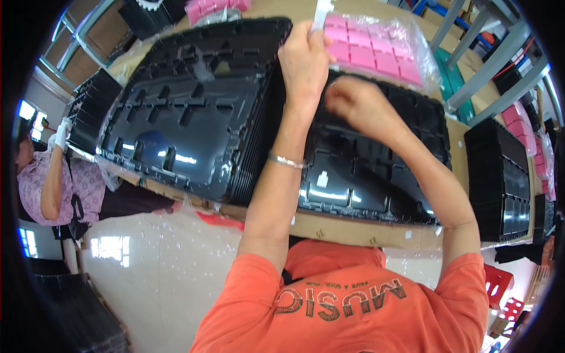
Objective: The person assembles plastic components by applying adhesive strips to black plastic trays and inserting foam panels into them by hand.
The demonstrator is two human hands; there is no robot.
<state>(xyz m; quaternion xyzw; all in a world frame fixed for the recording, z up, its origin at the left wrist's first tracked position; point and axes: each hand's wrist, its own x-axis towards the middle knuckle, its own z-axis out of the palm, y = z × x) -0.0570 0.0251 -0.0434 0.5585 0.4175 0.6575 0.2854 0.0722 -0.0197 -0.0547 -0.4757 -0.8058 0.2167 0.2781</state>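
Two stacks of black moulded trays (pixel 194 123) lay on our cardboard-topped bench (pixel 353 230). Our left hand (pixel 304 59) pinched a white strip (pixel 321 13) by the bagged pink pieces (pixel 376 50); our right hand (pixel 359 106) curled on the right stack (pixel 376 170). Bagging looked barely begun.

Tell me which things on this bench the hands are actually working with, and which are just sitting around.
In hand:
left hand holding a white strip
right hand on the right black tray stack
bag of pink foam pieces

Lying about:
left black tray stack
black stack at far right
cardboard sheet
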